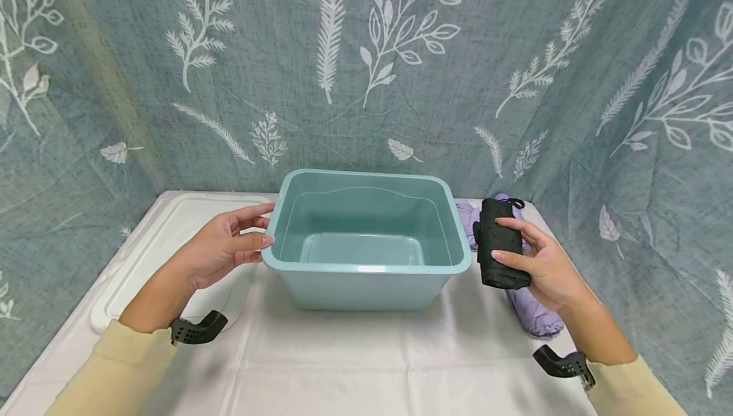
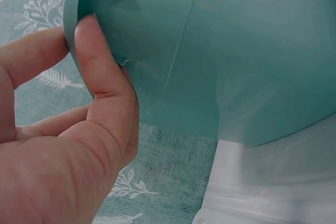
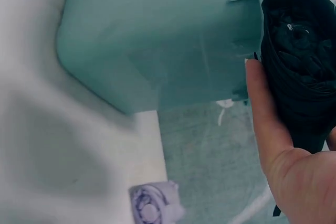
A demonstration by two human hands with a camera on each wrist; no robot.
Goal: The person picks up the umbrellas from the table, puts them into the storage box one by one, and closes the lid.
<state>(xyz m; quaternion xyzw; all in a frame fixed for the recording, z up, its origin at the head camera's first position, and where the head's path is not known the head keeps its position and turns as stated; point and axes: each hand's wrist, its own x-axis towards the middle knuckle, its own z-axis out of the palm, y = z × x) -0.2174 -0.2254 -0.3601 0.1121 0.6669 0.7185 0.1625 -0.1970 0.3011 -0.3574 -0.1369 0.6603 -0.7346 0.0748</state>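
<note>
A teal plastic tub (image 1: 366, 270) stands on the white-covered table, its inside bare. My left hand (image 1: 229, 244) holds the tub's left rim, thumb and index finger at its edge; up close in the left wrist view, the thumb (image 2: 100, 61) lies against the rim's underside. To the right of the tub, my right hand (image 1: 541, 263) grips a black folded umbrella (image 1: 495, 238) with a strap loop at its far end. The right wrist view shows the umbrella's gathered cloth end (image 3: 299, 35). Lavender rolled bundles (image 1: 535, 314) lie behind and below it, partly hidden.
A white lid (image 1: 166, 238) lies flat at the left, partly under my left forearm. Grey-green curtain cloth (image 1: 275, 72) with white leaf prints encloses the back and sides. White cloth (image 1: 332, 365) covers the table in front of the tub.
</note>
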